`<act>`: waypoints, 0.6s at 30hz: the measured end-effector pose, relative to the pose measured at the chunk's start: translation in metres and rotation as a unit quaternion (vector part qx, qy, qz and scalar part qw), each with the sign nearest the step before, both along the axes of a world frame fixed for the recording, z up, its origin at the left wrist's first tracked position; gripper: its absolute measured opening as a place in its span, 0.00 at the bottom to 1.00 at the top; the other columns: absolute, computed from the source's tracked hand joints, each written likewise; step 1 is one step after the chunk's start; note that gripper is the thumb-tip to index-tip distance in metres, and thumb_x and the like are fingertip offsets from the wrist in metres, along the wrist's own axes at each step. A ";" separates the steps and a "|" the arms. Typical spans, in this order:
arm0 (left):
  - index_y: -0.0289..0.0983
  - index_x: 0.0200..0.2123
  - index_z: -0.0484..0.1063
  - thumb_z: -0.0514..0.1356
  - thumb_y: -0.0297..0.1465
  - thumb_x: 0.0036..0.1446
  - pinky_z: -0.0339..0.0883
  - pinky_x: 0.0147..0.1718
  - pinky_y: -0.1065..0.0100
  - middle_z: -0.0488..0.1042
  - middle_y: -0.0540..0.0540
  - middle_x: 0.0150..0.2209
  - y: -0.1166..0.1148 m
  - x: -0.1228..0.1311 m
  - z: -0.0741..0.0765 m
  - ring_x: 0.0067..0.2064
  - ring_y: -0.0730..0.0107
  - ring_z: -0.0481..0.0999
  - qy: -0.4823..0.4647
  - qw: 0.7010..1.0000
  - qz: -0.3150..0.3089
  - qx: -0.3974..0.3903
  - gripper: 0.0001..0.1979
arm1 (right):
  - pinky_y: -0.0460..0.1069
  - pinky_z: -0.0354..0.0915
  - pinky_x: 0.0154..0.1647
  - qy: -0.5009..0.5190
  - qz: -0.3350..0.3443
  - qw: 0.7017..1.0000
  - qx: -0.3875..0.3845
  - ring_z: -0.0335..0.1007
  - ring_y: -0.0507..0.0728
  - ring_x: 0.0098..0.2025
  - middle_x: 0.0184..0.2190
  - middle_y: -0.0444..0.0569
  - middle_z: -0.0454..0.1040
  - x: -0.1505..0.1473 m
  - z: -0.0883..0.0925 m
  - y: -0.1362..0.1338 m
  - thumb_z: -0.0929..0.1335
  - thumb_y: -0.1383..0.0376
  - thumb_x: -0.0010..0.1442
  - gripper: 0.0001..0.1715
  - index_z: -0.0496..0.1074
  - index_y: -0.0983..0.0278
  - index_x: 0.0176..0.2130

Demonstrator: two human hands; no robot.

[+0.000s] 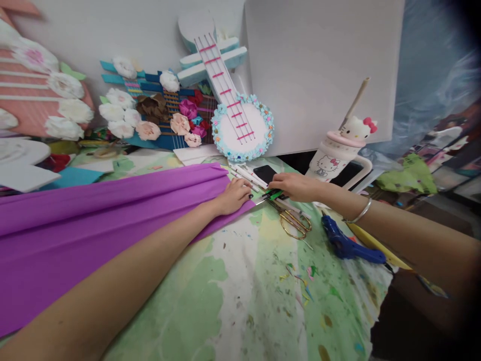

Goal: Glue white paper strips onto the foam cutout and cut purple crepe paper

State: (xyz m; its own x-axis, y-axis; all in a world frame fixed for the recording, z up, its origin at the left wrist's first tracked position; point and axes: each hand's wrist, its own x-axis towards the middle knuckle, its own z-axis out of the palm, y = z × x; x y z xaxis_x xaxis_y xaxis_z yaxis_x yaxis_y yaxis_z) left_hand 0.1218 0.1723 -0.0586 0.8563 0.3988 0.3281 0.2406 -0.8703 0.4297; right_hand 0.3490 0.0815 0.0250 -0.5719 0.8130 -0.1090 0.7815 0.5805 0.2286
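Observation:
A long sheet of purple crepe paper [124, 210] stretches across the left of the table, with lengthwise folds in it. My left hand [233, 196] lies on its right end, palm down, fingers out and pressing the paper. In my right hand [288, 185] is a green-and-black utility knife [273, 194]; its thin metal blade touches or nearly touches the paper's right edge, just beside my left fingers. Gold-handled scissors [295, 224] lie below my right hand. White sticks [248, 175] and a black phone [265, 174] lie behind both hands.
A blue glue gun [347, 243] rests at the right, under my forearm. Behind it stands a white tumbler [326, 158] with a straw. A decorated white toy instrument [240, 125] and paper-flower pieces [150, 113] lean against the wall. Paper scraps [300, 281] dot the tablecloth [255, 301].

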 end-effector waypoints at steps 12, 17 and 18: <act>0.37 0.34 0.69 0.48 0.31 0.61 0.57 0.53 0.51 0.65 0.40 0.49 -0.004 0.000 -0.002 0.51 0.57 0.59 -0.012 1.000 -0.007 0.020 0.11 | 0.52 0.50 0.41 0.028 -0.037 0.999 -0.026 0.64 0.60 0.43 0.41 0.53 0.69 0.001 -0.008 -0.015 0.62 0.75 0.52 0.27 0.65 0.60 0.51; 0.36 0.34 0.68 0.48 0.31 0.62 0.57 0.53 0.52 0.63 0.40 0.49 -0.005 0.000 -0.003 0.51 0.58 0.60 -0.015 0.999 -0.003 0.033 0.11 | 0.52 0.54 0.41 0.050 -0.059 0.996 -0.046 0.63 0.61 0.45 0.43 0.56 0.67 0.005 -0.010 -0.019 0.61 0.77 0.52 0.27 0.65 0.64 0.51; 0.36 0.34 0.68 0.48 0.31 0.62 0.57 0.52 0.52 0.63 0.40 0.49 -0.005 0.000 -0.003 0.51 0.58 0.60 -0.014 0.999 -0.003 0.034 0.11 | 0.52 0.55 0.41 0.054 -0.061 0.995 -0.051 0.62 0.61 0.45 0.43 0.56 0.67 0.006 -0.010 -0.020 0.61 0.77 0.51 0.27 0.65 0.65 0.51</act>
